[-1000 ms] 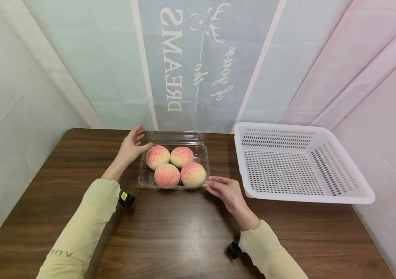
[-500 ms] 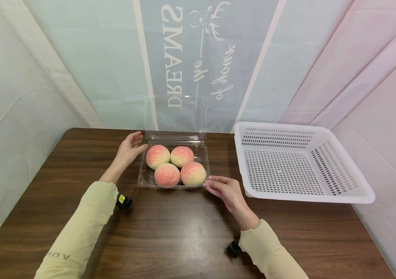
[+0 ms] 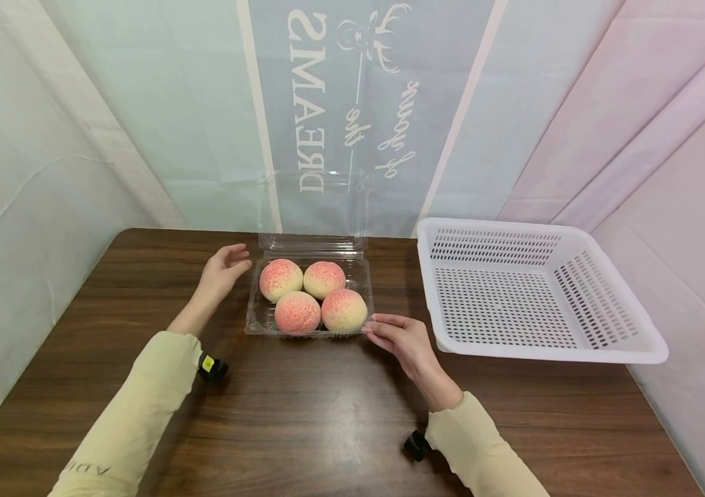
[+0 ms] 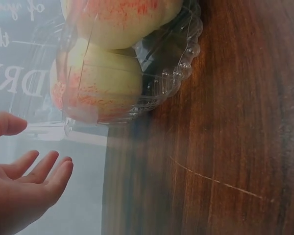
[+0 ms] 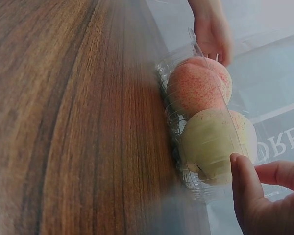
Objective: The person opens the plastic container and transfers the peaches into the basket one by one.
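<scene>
A clear plastic clamshell box (image 3: 253, 319) lies on the table with its transparent lid (image 3: 313, 207) raised at the back. Several pink-and-yellow peaches (image 3: 298, 313) sit inside it. At the front right corner of the box, my right hand (image 3: 403, 345) pinches the rim between thumb and fingers; the right wrist view shows the fingertips (image 5: 241, 164) on that edge beside a peach (image 5: 210, 142). My left hand (image 3: 219, 273) hovers to the left of the box, apart from it, its fingers loosely bent around nothing. The left wrist view shows a gap between that hand (image 4: 27, 181) and the box.
A white perforated plastic basket (image 3: 613, 304) stands on the right of the brown wooden table (image 3: 303, 428). Behind the table hangs a printed cloth backdrop (image 3: 203, 124), close to the raised lid. Pale cloth walls stand at both sides.
My left hand has drawn back left and toward me, away from the lid. The lid has settled upright at the back. My right hand stays at the box corner.
</scene>
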Available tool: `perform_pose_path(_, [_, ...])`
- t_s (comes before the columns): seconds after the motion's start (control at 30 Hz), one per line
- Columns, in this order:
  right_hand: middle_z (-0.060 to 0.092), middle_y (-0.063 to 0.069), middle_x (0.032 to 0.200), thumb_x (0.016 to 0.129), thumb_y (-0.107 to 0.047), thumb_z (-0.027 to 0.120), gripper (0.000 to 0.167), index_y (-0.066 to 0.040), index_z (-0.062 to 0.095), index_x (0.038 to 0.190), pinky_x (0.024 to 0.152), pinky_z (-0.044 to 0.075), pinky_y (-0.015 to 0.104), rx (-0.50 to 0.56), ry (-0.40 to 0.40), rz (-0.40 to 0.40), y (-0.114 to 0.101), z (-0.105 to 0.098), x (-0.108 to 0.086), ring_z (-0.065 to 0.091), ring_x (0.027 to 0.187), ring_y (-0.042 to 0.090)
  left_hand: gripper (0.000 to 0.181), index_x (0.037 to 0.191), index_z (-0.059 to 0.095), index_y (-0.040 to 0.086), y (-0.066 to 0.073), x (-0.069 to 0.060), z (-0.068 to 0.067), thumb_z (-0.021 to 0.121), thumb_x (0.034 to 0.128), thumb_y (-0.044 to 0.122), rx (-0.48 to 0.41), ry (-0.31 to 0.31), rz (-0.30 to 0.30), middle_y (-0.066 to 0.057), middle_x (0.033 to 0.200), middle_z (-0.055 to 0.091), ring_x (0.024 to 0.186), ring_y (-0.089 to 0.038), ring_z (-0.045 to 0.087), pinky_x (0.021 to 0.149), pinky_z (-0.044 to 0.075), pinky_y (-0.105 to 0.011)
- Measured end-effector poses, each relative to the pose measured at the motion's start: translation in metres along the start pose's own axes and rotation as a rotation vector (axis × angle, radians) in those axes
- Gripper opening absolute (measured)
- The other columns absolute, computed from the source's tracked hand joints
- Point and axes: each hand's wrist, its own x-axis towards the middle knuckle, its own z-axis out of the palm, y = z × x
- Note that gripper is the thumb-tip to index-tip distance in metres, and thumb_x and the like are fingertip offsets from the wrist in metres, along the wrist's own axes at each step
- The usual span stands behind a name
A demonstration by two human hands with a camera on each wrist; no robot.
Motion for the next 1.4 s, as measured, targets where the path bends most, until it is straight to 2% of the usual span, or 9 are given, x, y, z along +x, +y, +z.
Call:
perform_pose_path(0.13, [0.066,0.018,0.087,0.08,0.012,0.058,0.034,0.017,0.052,0.113,0.074,0.054,0.028,0.005,-0.001,-0.003,0.0,0.0,0.0,0.066,0.079,0.018,0.046,0.134,0.033,-0.01,0.001,-0.005,-0.001,0.045,0.0924,0.006,-0.029,-0.001,-0.022,-0.029,0.13,0.043,0.118,-0.038,0.042,0.099,0.036,-0.044])
perform_pose_path(0.27, [0.066,0.018,0.087,0.08,0.012,0.057,0.034,0.018,0.051,0.113,0.074,0.054,0.028,0.0,0.001,-0.006,0.0,0.0,0.0,0.066,0.079,0.018,0.045,0.134,0.034,-0.01,0.003,-0.011,0.0,0.044,0.093,0.006,-0.021,0.001,-0.024,-0.028,0.13,0.043,0.119,-0.038,0.042,0.1,0.036,-0.045])
perform_pose_path(0.67, [0.065,0.021,0.093,0.081,0.009,0.058,0.034,0.016,0.053,0.113,0.075,0.054,0.029,-0.063,0.007,-0.018,0.0,0.001,-0.002,0.066,0.081,0.019,0.041,0.131,0.042,-0.007,-0.004,-0.024,0.007,0.045,0.0932,0.009,0.071,0.048,0.042,-0.025,0.13,0.045,0.119,-0.035,0.043,0.1,0.036,-0.045])
perform_pose_path(0.97, [0.065,0.021,0.092,0.081,0.009,0.058,0.033,0.017,0.053,0.112,0.073,0.054,0.028,-0.084,0.005,-0.042,0.0,0.001,-0.002,0.066,0.079,0.018,0.043,0.132,0.04,-0.007,-0.006,-0.033,0.016,0.046,0.0906,0.005,0.148,0.089,0.14,-0.027,0.13,0.044,0.119,-0.038,0.043,0.098,0.038,-0.046])
perform_pose_path(1.2, [0.065,0.024,0.095,0.082,0.008,0.058,0.032,0.017,0.053,0.112,0.073,0.054,0.028,-0.098,0.001,-0.054,0.0,0.001,-0.003,0.066,0.08,0.018,0.043,0.131,0.041,-0.007,-0.014,-0.037,0.022,0.046,0.09,0.004,0.221,0.096,0.227,-0.027,0.127,0.045,0.116,-0.038,0.044,0.095,0.04,-0.048])
perform_pose_path(1.4, [0.064,0.024,0.097,0.082,0.006,0.059,0.031,0.015,0.056,0.111,0.073,0.054,0.029,-0.153,0.016,-0.073,0.0,0.002,-0.003,0.066,0.08,0.017,0.043,0.13,0.041,-0.009,-0.014,-0.04,0.027,0.047,0.0886,0.003,0.3,0.099,0.288,-0.026,0.131,0.042,0.119,-0.038,0.042,0.095,0.039,-0.049])
